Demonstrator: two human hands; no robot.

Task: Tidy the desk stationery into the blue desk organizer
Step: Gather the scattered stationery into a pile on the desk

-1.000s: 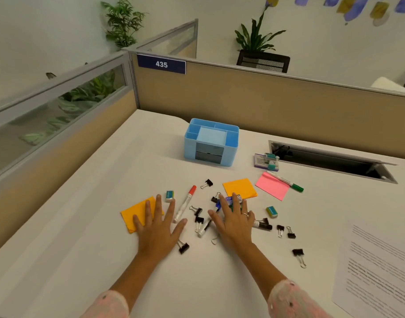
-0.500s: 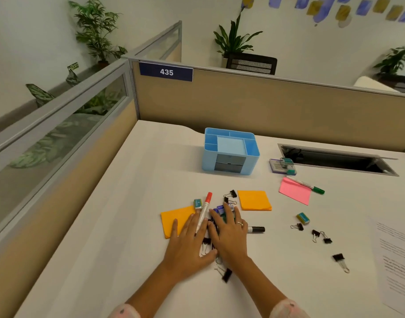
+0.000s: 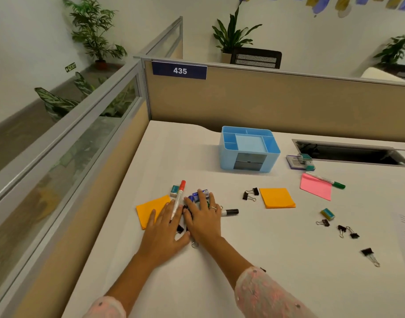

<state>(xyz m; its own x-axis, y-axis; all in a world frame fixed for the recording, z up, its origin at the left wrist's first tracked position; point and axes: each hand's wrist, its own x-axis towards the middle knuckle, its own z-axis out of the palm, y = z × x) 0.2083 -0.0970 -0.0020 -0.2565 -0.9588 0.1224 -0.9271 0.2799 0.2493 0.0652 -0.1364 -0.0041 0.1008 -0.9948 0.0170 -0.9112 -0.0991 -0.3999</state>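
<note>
Both hands flat on desk (image 3: 277, 260), palms down, fingers straight, side by side near the left edge, pressing a small heap of stationery together. Neither is clenched; nothing gripped yet.

L hand (image 3: 163, 235): fingers lie over the near end of the red marker (image 3: 179, 197) and the right corner of the left orange pad (image 3: 151, 208).
R hand (image 3: 202, 216): covers clips (image 3: 180, 228) and a blue item (image 3: 198, 194), too hidden to name. Black marker (image 3: 229, 212) pokes out to the right from under its ring-finger side.

Key relation: organizer (image 3: 249, 149) sits straight beyond the heap, toward the desk's back edge, slightly right. So R hand is nearer, though only by a little. Red marker's long axis runs near-to-far, cap end pointing away toward the back edge, roughly in line w/ the L fingers. Black marker's axis runs left-right, across the R hand.

Judgement: the heap must be scooped or pinched up, then carried forward and a bit right. Red marker suits an L-hand pinch along its length. Black marker needs R hand to turn.

Still loose, well apart to the right: second orange pad (image 3: 277, 198), clip pair (image 3: 250, 194), pink pad (image 3: 315, 187) w/ green marker (image 3: 328, 180) across it, eraser (image 3: 327, 214), more clips toward the right edge. Organizer top compartments look empty. Task barely begun.
</note>
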